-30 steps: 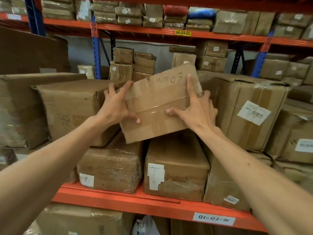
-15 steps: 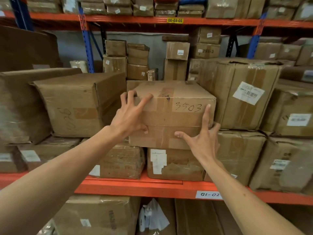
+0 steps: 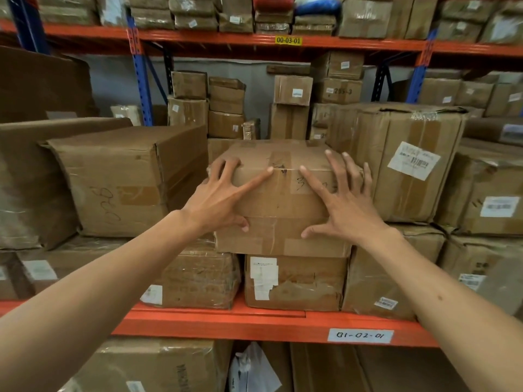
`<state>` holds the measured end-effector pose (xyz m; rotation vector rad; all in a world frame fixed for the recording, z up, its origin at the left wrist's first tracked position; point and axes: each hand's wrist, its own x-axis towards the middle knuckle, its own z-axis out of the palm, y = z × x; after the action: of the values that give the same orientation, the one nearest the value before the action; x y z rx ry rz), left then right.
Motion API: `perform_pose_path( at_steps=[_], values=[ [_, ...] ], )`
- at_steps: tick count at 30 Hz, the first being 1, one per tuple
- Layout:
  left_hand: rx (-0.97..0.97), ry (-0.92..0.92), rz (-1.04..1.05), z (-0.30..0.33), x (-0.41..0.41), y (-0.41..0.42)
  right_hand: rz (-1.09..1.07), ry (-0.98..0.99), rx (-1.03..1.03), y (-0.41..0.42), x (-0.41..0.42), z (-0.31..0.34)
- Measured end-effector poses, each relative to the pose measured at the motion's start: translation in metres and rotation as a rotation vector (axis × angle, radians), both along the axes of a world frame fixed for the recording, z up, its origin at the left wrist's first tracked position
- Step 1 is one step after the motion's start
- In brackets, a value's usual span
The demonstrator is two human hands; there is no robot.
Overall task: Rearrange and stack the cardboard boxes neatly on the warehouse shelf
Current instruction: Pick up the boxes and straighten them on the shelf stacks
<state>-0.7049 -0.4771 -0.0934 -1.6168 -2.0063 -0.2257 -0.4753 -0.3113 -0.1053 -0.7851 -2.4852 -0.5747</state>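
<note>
The taped box that was tilted in the air a second ago now sits level on the lower box at the shelf's front edge. Two hands press its front, fingers spread flat and gripping nothing: the left hand has slid up to the top edge, the right hand covers the handwritten number. A big box crowds its left side and a labelled box its right.

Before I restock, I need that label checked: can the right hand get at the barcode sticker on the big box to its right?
Probably yes: the right hand is beside the barcode sticker, nothing between.
</note>
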Motion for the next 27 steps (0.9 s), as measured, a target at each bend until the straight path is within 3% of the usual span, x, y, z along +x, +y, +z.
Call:
perform_pose_path(
  at_steps=[18,23,27],
  values=[
    [-0.102,0.057,0.12,0.0,0.015,0.009,0.012,0.073,0.086,0.016,-0.003,-0.002],
    [-0.169,-0.019,0.103,0.007,0.008,-0.018,0.028,0.018,0.03,0.013,0.005,0.01],
    [-0.099,-0.168,0.229,-0.003,-0.011,-0.061,0.017,-0.025,-0.072,-0.007,0.003,0.025]
  ],
)
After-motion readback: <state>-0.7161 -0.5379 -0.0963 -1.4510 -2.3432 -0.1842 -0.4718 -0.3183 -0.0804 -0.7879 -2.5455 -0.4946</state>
